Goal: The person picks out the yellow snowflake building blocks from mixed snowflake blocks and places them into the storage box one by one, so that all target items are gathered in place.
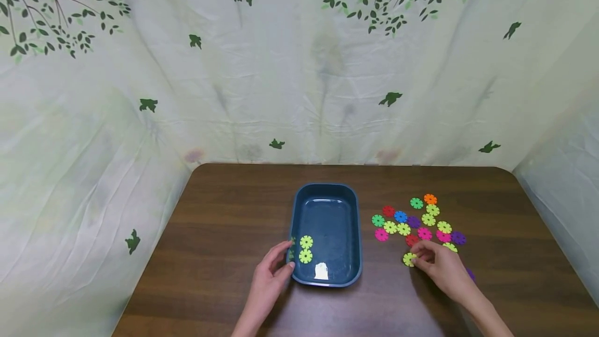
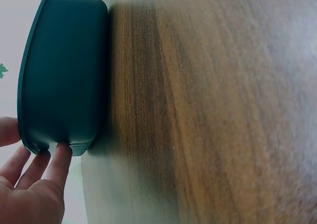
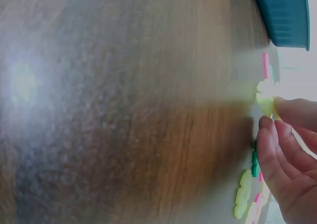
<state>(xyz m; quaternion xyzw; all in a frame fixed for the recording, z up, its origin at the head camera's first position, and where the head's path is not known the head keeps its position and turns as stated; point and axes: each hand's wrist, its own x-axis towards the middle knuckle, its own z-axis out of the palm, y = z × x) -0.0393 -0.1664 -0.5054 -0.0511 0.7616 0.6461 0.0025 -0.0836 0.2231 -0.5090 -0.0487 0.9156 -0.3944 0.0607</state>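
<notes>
A blue rectangular tray [image 1: 326,212] stands on the table, with two yellow notched flower-shaped discs [image 1: 306,249] lying inside near its left wall. My left hand [image 1: 269,277] holds the tray's left rim near the front corner. In the left wrist view, the left hand's fingers [image 2: 58,167] touch the tray's outer wall [image 2: 64,65] below the rim. My right hand [image 1: 442,269] pinches one yellow flower-shaped disc [image 1: 409,259] between thumb and fingertips, in front of the scattered discs. The right wrist view shows this disc [image 3: 266,97] raised off the table.
Several loose discs in red, green, blue, purple, pink, orange and yellow, such as a blue disc [image 1: 400,216], lie right of the tray. A purple disc [image 1: 470,274] is partly hidden behind the right hand. A leaf-printed cloth [image 1: 290,77] hangs behind the wooden table [image 1: 234,212].
</notes>
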